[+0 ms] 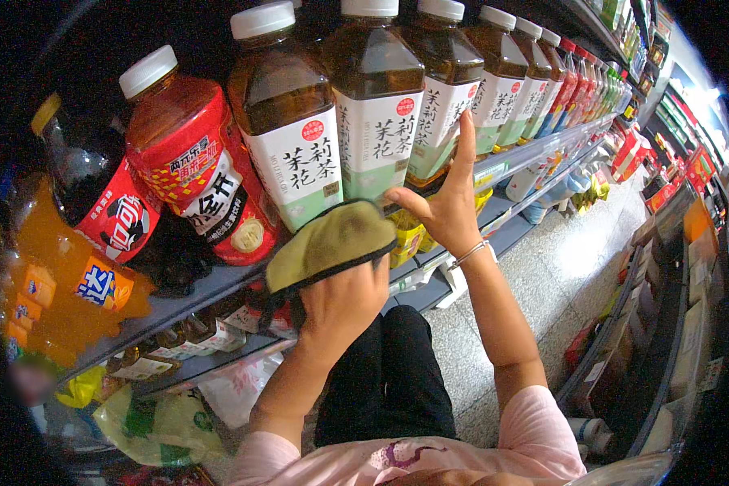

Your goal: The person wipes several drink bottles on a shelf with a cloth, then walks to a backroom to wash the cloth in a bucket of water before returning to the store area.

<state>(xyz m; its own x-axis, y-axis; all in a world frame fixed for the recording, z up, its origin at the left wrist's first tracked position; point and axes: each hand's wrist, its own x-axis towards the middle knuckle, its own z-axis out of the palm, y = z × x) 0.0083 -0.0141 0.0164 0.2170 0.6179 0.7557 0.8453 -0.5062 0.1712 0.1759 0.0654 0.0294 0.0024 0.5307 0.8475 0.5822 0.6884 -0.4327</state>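
Observation:
My left hand grips a yellow-green cloth with a dark edge, held against the shelf front below the large tea bottles. Close above the cloth stand a tea bottle with a white cap and a second tea bottle beside it. My right hand, with a thin bracelet at the wrist, is raised with thumb and forefinger spread and nothing held in it. It is in front of a third tea bottle; whether it touches that bottle cannot be told. A red-labelled bottle stands left of the cloth.
Cola and orange soda bottles stand at the left. The shelf edge runs to the upper right, with more bottles along it. Lower shelves hold yellow packs and small bottles. Another shelf stands across the tiled aisle.

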